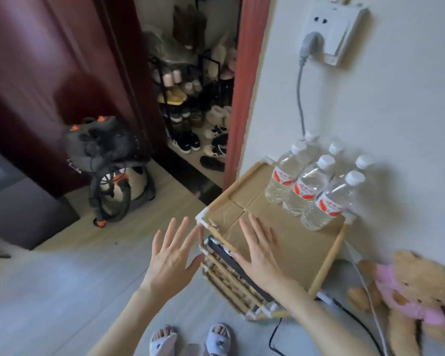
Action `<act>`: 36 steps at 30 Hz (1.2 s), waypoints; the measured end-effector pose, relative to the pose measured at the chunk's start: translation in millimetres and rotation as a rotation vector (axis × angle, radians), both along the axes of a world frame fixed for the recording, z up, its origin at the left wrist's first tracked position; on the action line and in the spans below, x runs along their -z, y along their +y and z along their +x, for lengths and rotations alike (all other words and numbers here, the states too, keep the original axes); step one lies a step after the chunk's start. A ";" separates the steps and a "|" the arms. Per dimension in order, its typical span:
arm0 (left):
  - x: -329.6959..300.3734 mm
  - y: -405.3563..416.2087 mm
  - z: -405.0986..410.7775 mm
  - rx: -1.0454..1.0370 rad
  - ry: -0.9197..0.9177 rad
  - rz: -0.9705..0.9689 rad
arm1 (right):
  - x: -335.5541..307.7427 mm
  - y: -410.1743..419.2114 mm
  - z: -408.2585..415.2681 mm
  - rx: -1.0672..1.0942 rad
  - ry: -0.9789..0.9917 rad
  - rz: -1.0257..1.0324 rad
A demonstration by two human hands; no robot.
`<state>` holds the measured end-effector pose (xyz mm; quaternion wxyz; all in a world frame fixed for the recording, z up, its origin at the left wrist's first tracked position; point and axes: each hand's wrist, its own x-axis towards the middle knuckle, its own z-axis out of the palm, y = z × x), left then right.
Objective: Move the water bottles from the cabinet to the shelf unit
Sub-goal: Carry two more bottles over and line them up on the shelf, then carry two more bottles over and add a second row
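six water bottles (303, 188) on shelf unit (288, 242), hands spread.

Water bottles (303, 191): red-white labels, script blurred, unreadable. No other text.

Clear water bottles (303, 191) – white caps, red labels – upright, clustered on shelf unit (288, 242) top

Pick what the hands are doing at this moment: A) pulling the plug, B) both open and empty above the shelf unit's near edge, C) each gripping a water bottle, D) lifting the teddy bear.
B: the left hand and right hand show spread fingers holding nothing, while the water bottles stand untouched on the shelf unit.
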<state>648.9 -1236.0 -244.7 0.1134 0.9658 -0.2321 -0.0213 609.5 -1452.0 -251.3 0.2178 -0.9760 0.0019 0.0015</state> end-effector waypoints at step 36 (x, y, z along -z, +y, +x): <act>-26.7 680.7 -588.8 -2.043 -0.163 -0.047 | -48.0 939.7 -346.5 -1.859 -0.023 0.110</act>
